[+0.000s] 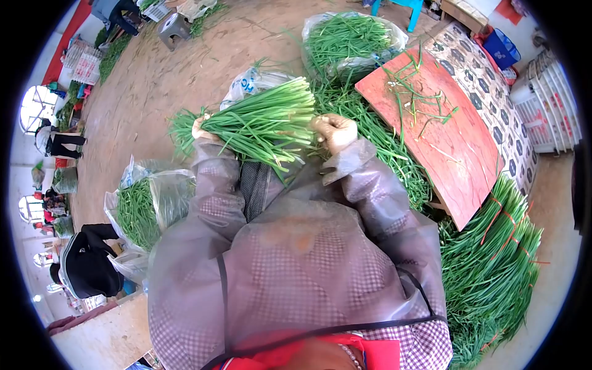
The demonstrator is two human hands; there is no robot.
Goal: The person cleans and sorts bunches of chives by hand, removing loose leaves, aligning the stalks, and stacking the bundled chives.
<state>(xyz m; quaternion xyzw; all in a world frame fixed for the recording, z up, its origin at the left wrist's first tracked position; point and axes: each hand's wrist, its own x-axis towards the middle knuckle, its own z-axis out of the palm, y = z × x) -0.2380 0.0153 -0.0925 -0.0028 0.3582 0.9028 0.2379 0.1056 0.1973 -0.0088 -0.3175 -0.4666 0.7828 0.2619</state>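
Note:
My left hand (206, 128) is wrapped round a thick bunch of garlic chives (265, 122), held in front of my lap with the pale stem ends toward the right. At those stem ends, my right hand (335, 131) has its fingers curled in a pinch. Whether a thin stalk lies between its fingertips is too small to tell. A heap of loose chives (385, 145) lies just right of that hand. Behind the held bunch sits a white plastic bag (256, 83) with blue print.
A red board (441, 142) with scattered stalks stands at the right, beside tied chive bundles (493, 271). Plastic bags of chives stand at the back (348, 43) and left (137, 209). A person in black (92, 262) bends at the left; white crates (546, 105) stack far right.

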